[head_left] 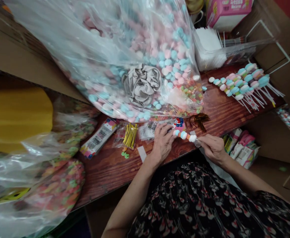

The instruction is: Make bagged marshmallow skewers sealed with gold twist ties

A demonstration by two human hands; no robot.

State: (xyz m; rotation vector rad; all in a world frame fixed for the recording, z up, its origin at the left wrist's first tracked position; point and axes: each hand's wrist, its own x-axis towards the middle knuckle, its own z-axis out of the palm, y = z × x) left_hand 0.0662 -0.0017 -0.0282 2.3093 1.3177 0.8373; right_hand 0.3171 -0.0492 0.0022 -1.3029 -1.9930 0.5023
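A short skewer of candies [183, 135], white, pale blue and orange, lies between my two hands near the table's front edge. My left hand [163, 138] has its fingers closed round the skewer's left end. At the right end, my right hand [212, 146] pinches a small clear plastic wrapper [197, 142] beside the last white candy. Just beyond the skewer are printed cards [178, 123] and a brown-gold tinsel bundle [199, 121]. Yellow twist ties [130, 135] lie to the left of my left hand, with a white strip [142, 153] nearby.
A large clear bag of pink and blue candies [169, 62] covers the table's back, a grey scrunched cloth [143, 83] on it. Finished skewers [246, 81] are piled at the right. Bags of gummies [60, 185] stand left; a clear bin [234, 53] is at the back right.
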